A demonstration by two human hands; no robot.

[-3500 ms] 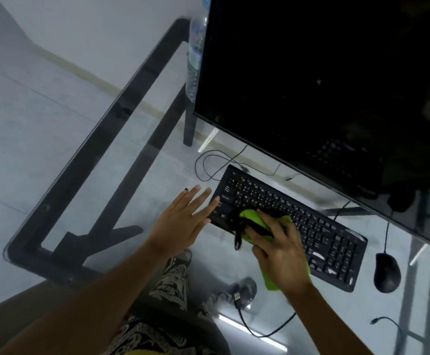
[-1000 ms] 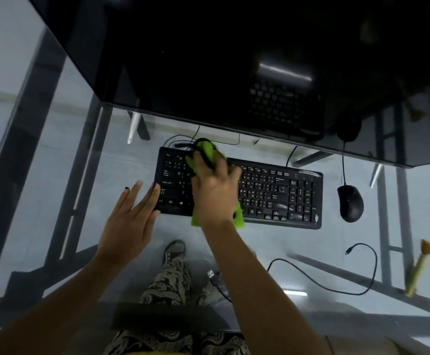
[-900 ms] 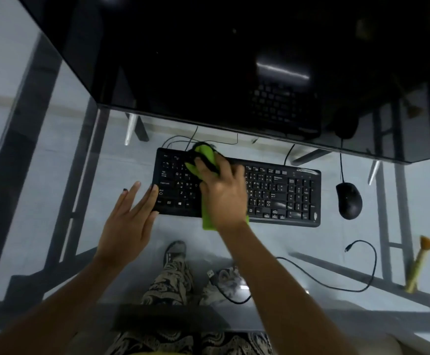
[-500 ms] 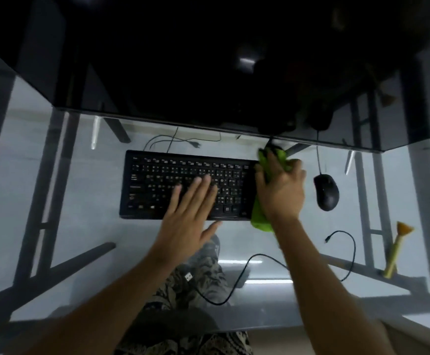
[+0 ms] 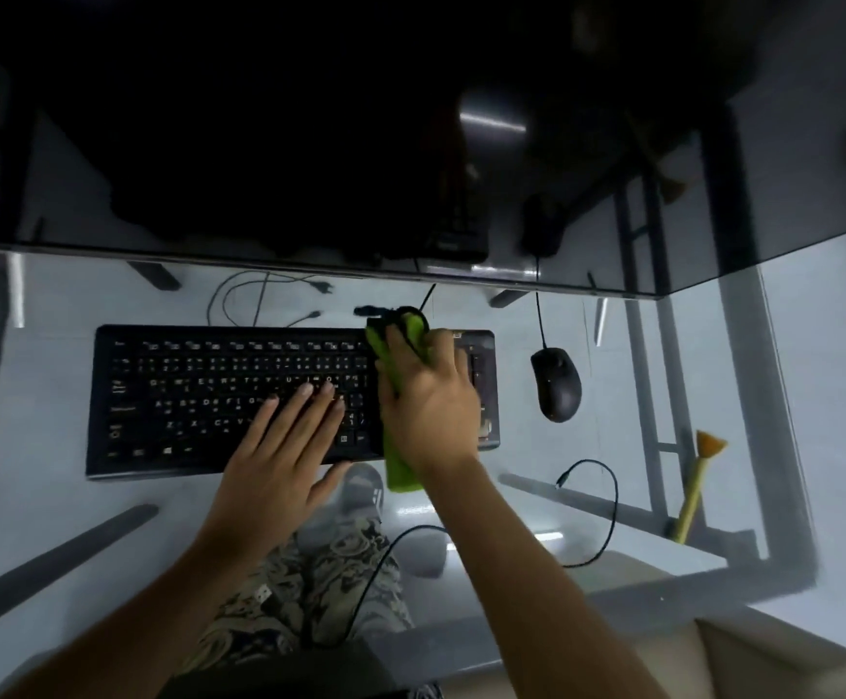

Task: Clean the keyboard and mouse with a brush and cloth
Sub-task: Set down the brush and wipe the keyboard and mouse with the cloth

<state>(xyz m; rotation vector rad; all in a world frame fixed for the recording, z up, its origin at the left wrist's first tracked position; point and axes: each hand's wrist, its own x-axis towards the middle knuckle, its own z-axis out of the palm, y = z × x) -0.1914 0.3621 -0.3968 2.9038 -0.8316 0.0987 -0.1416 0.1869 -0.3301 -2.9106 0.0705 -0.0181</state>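
A flat black rectangular keyboard (image 5: 239,396) lies on the clear glass desk (image 5: 37,305). The right hand (image 5: 428,401) is clenched around a bright green cloth (image 5: 398,355), pressing it onto the keyboard's right part. The left hand (image 5: 279,456) rests flat, fingers spread, on the keys just left of the cloth. Right of the keyboard sits a black corded mouse (image 5: 556,383), untouched, and farther right a yellow-handled brush (image 5: 693,489).

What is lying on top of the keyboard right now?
On the keyboard: the left hand flat on the keys, and the right hand pressing a green cloth. Keys beneath them are hidden.
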